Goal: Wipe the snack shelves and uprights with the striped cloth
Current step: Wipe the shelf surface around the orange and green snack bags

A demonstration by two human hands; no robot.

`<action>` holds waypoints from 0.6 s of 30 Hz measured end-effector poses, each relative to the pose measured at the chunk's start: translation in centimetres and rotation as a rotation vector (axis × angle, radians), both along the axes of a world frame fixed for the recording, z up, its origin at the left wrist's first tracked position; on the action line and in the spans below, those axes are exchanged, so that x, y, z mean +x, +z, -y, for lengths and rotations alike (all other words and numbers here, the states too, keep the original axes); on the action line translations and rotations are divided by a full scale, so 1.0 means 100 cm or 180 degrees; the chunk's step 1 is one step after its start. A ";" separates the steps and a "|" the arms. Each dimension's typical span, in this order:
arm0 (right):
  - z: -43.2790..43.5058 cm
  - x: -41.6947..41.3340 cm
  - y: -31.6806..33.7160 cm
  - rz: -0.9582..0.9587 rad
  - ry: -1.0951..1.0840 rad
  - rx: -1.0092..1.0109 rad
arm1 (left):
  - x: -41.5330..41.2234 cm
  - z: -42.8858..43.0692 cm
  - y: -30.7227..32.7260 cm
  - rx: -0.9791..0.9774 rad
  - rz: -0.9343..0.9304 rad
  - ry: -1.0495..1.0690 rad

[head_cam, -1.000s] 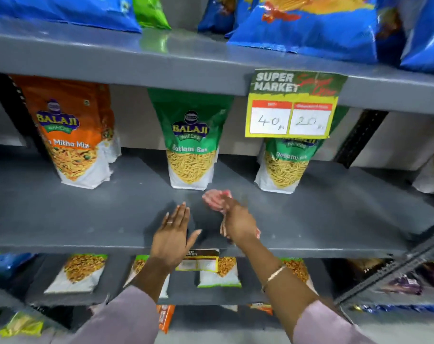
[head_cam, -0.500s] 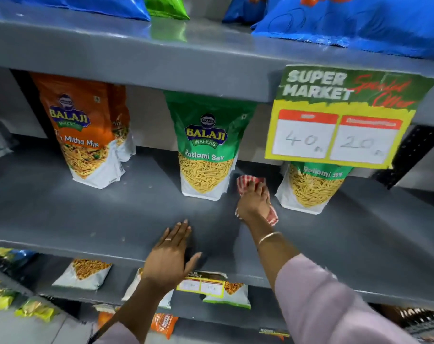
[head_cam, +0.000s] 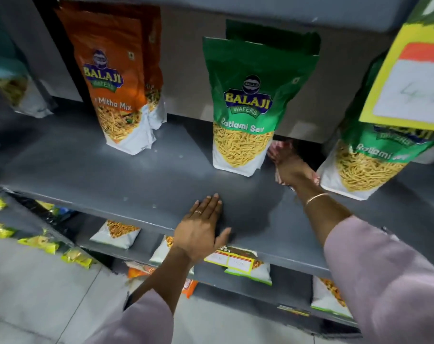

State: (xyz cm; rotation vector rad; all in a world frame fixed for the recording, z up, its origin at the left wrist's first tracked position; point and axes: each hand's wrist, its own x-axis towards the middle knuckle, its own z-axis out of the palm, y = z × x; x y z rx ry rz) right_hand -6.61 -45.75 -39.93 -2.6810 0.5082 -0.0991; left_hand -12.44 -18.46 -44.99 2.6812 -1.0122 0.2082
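Note:
The grey metal snack shelf (head_cam: 111,175) runs across the middle of the view. My right hand (head_cam: 291,167) presses the red-and-white striped cloth (head_cam: 279,146) flat on the shelf, deep between two green Ratlami Sev bags. Most of the cloth is hidden under the hand. My left hand (head_cam: 202,225) rests flat with fingers spread on the shelf's front edge and holds nothing.
A green Ratlami Sev bag (head_cam: 248,103) stands just left of the cloth, another (head_cam: 370,160) just right. Orange Mitha Mix bags (head_cam: 119,80) stand further left. A yellow price sign (head_cam: 409,78) hangs at upper right. Lower shelves (head_cam: 235,275) hold more snack packs.
My right hand has pushed the cloth from the shelf's front to the back between the green bags. The left hand stayed at the front edge. My view has moved closer.

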 end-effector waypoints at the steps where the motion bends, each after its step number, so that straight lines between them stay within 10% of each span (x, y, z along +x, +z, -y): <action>1: -0.005 -0.004 -0.005 -0.0134 0.0208 -0.0469 | 0.001 0.000 0.000 -0.0004 -0.0022 0.0013; 9: -0.058 -0.120 0.000 -0.0345 0.0810 -0.0418 | -0.001 0.001 0.005 0.0253 -0.0156 0.0094; 18: -0.043 -0.188 0.065 -0.1633 0.1628 0.1655 | -0.004 0.000 0.005 0.0220 -0.0250 0.0136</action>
